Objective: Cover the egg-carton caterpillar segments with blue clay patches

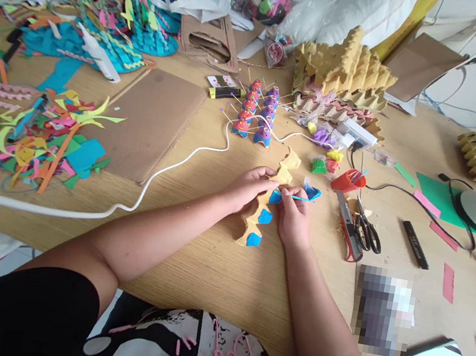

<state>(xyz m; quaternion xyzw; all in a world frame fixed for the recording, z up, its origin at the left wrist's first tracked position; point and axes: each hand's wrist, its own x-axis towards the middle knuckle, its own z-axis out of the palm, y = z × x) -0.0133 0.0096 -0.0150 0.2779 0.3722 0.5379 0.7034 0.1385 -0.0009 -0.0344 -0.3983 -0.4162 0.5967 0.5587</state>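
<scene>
A strip of yellow egg carton (pixel 289 161) lies lengthwise in front of me. Several blue patches (pixel 265 216), apparently clay, cover the lower parts of its right side. My left hand (pixel 251 188) grips the strip from the left, fingers over its upper half. In my right hand (pixel 295 220) is a thin blue modelling tool (pixel 306 199), pinched between thumb and fingers, its tip at a blue patch on the strip. Just beyond that hand sits a lump of blue clay (pixel 313 192) in an opened wrapper. Further back stand red and purple painted carton strips (pixel 268 113) with sticks poking out.
A white cable (pixel 191 156) crosses the table on the left. Paper scraps (pixel 59 146) and a cardboard sheet (pixel 151 120) lie there too. To the right are an orange cup (pixel 348 180), a box cutter (pixel 349 227), scissors (pixel 367 230) and a black marker (pixel 415 244). Egg trays (pixel 344 68) are stacked behind.
</scene>
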